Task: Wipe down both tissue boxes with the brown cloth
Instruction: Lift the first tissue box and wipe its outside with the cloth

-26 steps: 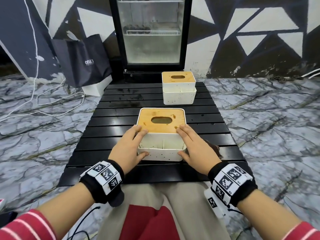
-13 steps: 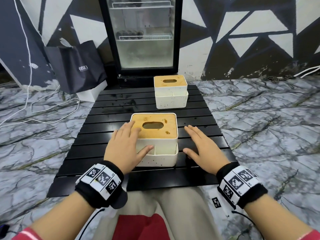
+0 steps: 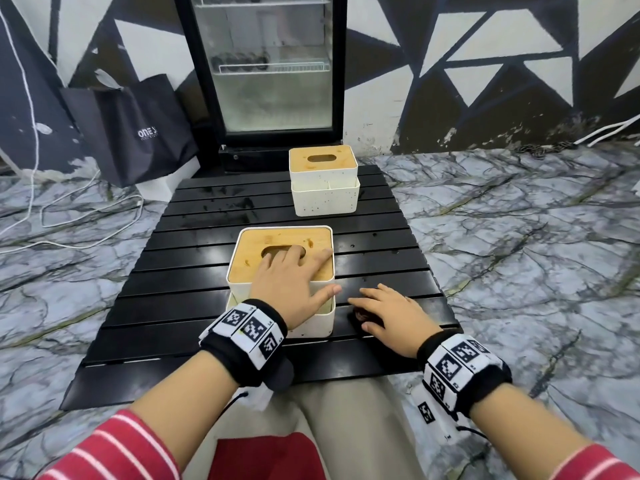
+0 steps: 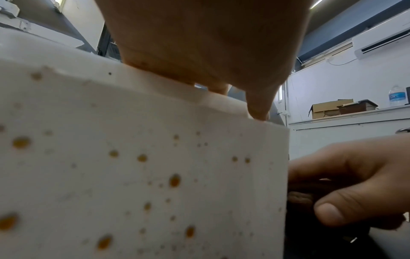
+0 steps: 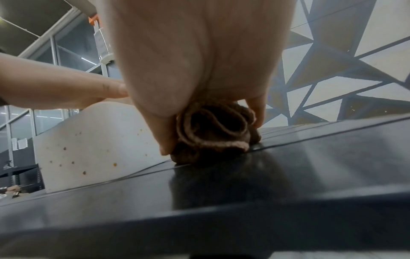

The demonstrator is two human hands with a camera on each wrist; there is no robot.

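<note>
Gripping brown cloth (image 5: 213, 133), right hand (image 3: 391, 317); left hand (image 3: 291, 282) flat on near tissue box (image 3: 256, 251).

The black slatted table (image 3: 194, 306) carried two tissue boxes, near (image 3: 263, 258) and far (image 3: 323, 181) (both speckled), plus the brown cloth (image 5: 213, 133) beside the near one.

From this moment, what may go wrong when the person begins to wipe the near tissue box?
1. The brown cloth is bunched under the right hand on the black slatted table; wiping with such a wad may touch little surface and miss spots.
2. The near tissue box has many orange-brown specks on its white side; one pass may smear them.
3. The left hand only rests flat on the bamboo lid, so the box may slide.
</note>
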